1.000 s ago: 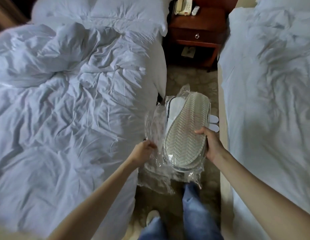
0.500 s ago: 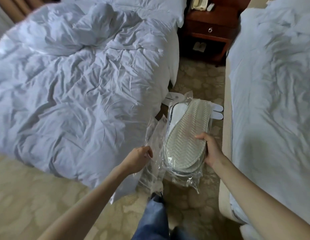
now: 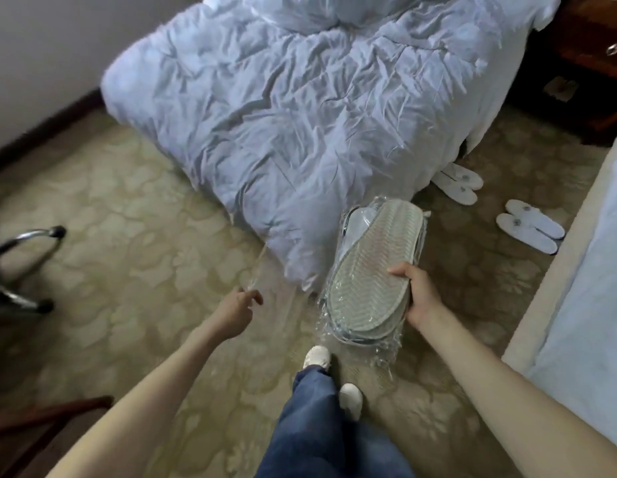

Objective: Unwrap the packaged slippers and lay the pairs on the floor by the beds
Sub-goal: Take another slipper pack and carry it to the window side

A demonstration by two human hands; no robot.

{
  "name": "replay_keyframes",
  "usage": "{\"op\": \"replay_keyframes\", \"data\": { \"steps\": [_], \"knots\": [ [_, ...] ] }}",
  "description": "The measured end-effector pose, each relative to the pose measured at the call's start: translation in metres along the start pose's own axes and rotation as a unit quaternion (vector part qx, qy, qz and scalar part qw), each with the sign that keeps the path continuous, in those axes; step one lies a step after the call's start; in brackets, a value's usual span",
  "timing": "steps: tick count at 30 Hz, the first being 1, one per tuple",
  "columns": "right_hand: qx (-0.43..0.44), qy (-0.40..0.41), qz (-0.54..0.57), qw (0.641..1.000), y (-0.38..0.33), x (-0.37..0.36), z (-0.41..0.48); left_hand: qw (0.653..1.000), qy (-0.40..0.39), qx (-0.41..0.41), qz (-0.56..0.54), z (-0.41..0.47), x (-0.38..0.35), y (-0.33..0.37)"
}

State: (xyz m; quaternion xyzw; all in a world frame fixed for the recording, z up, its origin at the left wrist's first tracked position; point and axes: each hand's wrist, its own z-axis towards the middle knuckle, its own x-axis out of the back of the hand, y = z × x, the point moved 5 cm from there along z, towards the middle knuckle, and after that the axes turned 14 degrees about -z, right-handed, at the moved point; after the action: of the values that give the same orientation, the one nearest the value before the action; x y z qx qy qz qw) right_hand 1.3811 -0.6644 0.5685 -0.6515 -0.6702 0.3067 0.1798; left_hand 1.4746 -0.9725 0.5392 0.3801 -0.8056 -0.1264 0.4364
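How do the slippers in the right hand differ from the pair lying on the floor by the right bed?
The held slippers sit inside clear plastic wrap; the floor pair is bare. The held slippers are off the floor in the right hand, stacked, with a grey ridged sole showing; the floor pair lies side by side, white tops up. Both look like pale slippers of one kind.

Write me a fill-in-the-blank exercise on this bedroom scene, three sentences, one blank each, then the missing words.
1. The right hand holds the wrapped slippers with the ridged ____ facing the camera.
2. The number of unwrapped slipper pairs already lying on the carpet between the beds is ____.
3. The left hand pinches a strip of clear ____.

Missing words: sole; two; plastic
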Motion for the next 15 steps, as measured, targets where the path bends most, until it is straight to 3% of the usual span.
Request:
{"op": "replay_keyframes", "data": {
  "steps": [6,15],
  "knots": [
    [0.01,-0.075,-0.065,0.995,0.012,-0.124,0.006,0.977,0.089,0.169,-0.098,-0.069,0.041,-0.158],
    [-0.011,-0.179,-0.093,0.98,0.046,-0.356,0.029,0.942,0.153,0.26,-0.148,-0.133,0.129,-0.333]
  ]
}}
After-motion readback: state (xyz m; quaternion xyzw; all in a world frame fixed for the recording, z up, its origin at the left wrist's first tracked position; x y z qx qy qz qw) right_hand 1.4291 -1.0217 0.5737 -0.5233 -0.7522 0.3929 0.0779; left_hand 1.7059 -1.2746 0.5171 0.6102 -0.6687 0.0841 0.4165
